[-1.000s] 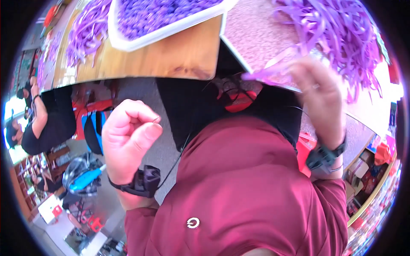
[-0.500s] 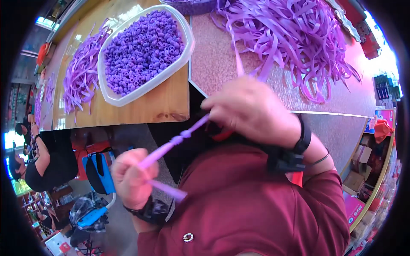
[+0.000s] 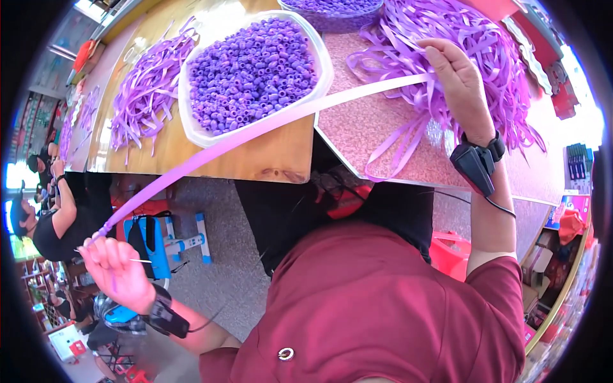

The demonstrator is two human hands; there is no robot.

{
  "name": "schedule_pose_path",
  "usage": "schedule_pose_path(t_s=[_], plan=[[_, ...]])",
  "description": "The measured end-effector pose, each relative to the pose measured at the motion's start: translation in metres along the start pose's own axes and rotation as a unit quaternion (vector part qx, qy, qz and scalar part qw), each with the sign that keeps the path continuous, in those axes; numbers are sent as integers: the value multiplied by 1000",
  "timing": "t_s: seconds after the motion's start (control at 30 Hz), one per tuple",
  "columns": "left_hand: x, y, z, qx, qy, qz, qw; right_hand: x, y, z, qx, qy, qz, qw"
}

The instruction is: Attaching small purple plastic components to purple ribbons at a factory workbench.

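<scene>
- A purple ribbon [image 3: 268,123] is stretching from eight to two o'clock, already bearing a lump [image 3: 104,228], bead or knot unclear.
- Left hand [image 3: 121,274] and right hand [image 3: 461,86]: both are pinching ribbon, left fingers [image 3: 105,253] also gripping a thin rod [image 3: 142,260].
- Eleven o'clock's beads [image 3: 249,73] and one o'clock's ribbon pile [image 3: 408,38] are apparently lying unworked.

left hand [image 3: 118,271]: farther left | right hand [image 3: 461,86]: farther right | ribbon [image 3: 255,129]: longer span between

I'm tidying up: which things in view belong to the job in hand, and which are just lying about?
Likely part of the job:
purple ribbon between left hand and right hand
thin rod in left hand
purple beads in a tub
left ribbon pile
right ribbon pile

Likely just lying about:
red container beside the person
shelf boxes
</scene>
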State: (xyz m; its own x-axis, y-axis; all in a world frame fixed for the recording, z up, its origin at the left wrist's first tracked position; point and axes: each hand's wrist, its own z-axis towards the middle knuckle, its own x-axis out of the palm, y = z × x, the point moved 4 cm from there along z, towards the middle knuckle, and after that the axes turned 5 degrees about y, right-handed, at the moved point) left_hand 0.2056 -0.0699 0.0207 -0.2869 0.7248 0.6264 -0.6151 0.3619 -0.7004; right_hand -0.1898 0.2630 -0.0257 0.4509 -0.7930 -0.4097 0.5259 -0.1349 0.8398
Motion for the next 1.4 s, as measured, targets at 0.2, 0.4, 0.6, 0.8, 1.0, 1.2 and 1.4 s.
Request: schedule_pose_path(t_s=[0.2,0.4,0.6,0.8,1.0,1.2,1.4], plan=[[-57,-69,5,32,-61,44,997,-28,-35,0,48,-53,-32,997],[-40,-100,33,94,-295,285,907,-26,-27,-16,97,-67,-54,992],[-24,-133,159,-87,-64,544,832,-6,-33,-11,63,-26,-18,998],[39,-170,290,35,-133,564,814,-9,-62,-17,91,-1,-63,994],[12,-167,343,213,-130,576,778,-2,-54,-16,100,17,-71,992],[-48,-102,339,-77,5,914,399,-2,-56,-16,99,43,-84,991],[-25,-3,282,-79,104,956,263,0,-53,-15,104,52,-112,987]])
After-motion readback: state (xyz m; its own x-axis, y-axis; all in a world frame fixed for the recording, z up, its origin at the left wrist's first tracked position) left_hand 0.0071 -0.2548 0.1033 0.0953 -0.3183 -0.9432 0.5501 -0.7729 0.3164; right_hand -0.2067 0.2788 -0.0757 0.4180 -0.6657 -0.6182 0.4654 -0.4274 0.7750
